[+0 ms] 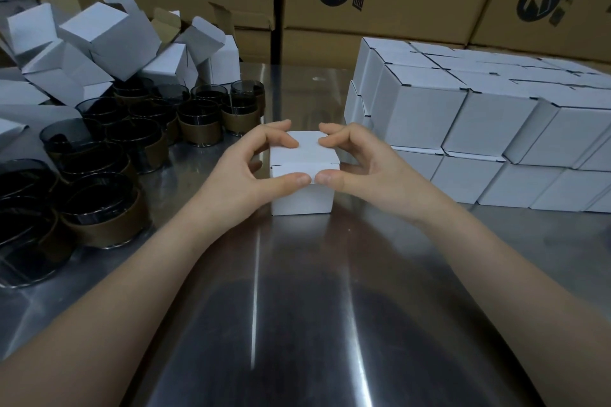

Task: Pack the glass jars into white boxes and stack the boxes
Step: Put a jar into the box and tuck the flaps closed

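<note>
On the steel table (297, 274), the stack (479, 129) of closed boxes at the right stands two layers high, and a box set carelessly on top could slide off or knock its neighbours askew. The jars (139, 129) crowd the left, where a sweeping elbow could topple one. Between them, the left hand (246, 168) and right hand (360, 163) pinch the box (302, 175) at its lid; if the flap is not tucked fully, it may spring open when lifted.

Dim, cool indoor light falls from overhead. The steel surface (297, 307) below the hands (251, 168) carries long white glare streaks and a broad dark shadow. Wide-angle distortion bends the edges; the far corners look soft.
</note>
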{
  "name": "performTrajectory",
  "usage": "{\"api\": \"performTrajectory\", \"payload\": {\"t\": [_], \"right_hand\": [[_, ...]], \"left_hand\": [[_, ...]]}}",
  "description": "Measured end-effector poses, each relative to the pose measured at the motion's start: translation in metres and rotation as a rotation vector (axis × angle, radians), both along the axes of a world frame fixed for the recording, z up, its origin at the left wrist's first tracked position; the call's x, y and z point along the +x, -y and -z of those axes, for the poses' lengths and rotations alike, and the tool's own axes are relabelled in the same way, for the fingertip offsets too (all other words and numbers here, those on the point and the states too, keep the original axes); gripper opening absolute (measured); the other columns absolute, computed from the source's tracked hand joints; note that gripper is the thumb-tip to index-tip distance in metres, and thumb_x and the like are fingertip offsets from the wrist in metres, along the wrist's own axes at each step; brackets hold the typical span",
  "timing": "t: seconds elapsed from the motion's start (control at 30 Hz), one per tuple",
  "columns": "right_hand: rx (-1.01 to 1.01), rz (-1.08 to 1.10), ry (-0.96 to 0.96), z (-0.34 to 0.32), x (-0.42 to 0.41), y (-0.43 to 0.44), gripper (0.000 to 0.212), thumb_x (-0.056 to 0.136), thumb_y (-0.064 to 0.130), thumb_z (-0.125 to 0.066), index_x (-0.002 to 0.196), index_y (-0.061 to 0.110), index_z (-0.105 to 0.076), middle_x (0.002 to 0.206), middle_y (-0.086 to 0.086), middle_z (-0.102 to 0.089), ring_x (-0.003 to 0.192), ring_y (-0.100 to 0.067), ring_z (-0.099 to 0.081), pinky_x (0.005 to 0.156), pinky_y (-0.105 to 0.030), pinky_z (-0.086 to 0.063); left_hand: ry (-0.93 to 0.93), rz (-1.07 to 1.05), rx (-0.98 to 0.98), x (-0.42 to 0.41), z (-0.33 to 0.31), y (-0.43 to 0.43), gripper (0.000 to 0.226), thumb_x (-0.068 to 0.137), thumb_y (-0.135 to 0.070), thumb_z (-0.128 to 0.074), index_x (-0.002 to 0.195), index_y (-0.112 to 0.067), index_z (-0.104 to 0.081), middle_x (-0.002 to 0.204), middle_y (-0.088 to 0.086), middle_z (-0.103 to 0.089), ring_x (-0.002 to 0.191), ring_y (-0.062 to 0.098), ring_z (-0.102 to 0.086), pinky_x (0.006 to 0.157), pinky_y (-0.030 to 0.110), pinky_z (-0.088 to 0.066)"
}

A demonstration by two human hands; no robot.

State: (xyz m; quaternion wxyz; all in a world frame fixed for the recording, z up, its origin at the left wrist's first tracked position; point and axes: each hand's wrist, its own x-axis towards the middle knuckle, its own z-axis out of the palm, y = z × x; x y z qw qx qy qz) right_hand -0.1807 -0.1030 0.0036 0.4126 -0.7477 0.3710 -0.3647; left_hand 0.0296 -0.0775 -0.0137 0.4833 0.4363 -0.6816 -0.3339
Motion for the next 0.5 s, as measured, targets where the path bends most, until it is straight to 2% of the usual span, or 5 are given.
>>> {"api": "performTrajectory", "payload": {"t": [0.1,0.23,0.33,0.43,0.5], "right_hand": [[-0.037,0.01,0.011,0.0009,0.0017,-0.0006,0.031,0.081,0.013,-0.076,0.101,0.025,-0.055,0.134,0.012,-0.046,0.125,0.003,-0.049,0.1,-0.022,-0.046],[-0.076,0.037,0.008,0.0007,0.0055,-0.0016,0.028,0.083,0.008,-0.073,0.098,0.023,-0.054,0.133,0.006,-0.046,0.124,-0.004,-0.052,0.099,-0.023,-0.047],[-0.113,0.041,-0.017,0.0008,0.006,-0.0022,0.027,0.085,0.009,-0.071,0.098,0.024,-0.053,0.133,0.005,-0.047,0.12,-0.001,-0.053,0.098,-0.022,-0.048],[-0.154,0.065,-0.074,0.002,0.0049,-0.0014,0.023,0.088,0.016,-0.07,0.101,0.025,-0.054,0.137,0.004,-0.046,0.123,-0.005,-0.052,0.101,-0.027,-0.047],[-0.173,0.072,-0.099,0.0034,0.0039,-0.0005,0.022,0.089,0.018,-0.068,0.105,0.022,-0.054,0.139,0.003,-0.046,0.126,-0.008,-0.05,0.104,-0.032,-0.046]], "left_hand": [[0.028,-0.01,-0.031,0.0009,0.001,0.0015,0.052,0.063,-0.051,-0.076,0.112,-0.038,-0.064,0.141,-0.018,-0.05,0.133,0.005,-0.047,0.11,0.049,-0.04],[0.057,-0.028,-0.062,0.0004,0.0017,0.0023,0.045,0.07,-0.038,-0.079,0.112,-0.039,-0.065,0.139,-0.015,-0.051,0.133,0.002,-0.045,0.111,0.047,-0.04],[0.072,-0.021,-0.087,-0.0003,0.0008,0.0013,0.041,0.073,-0.04,-0.08,0.11,-0.04,-0.063,0.138,-0.014,-0.051,0.132,0.001,-0.044,0.111,0.045,-0.04],[0.08,-0.029,-0.104,-0.0005,0.0004,0.001,0.038,0.072,-0.042,-0.069,0.109,-0.041,-0.062,0.135,-0.016,-0.051,0.13,-0.002,-0.044,0.11,0.038,-0.041],[0.081,-0.033,-0.104,-0.0008,0.0007,0.0013,0.037,0.071,-0.043,-0.068,0.108,-0.041,-0.062,0.135,-0.016,-0.051,0.129,-0.005,-0.045,0.106,0.027,-0.042]]}}
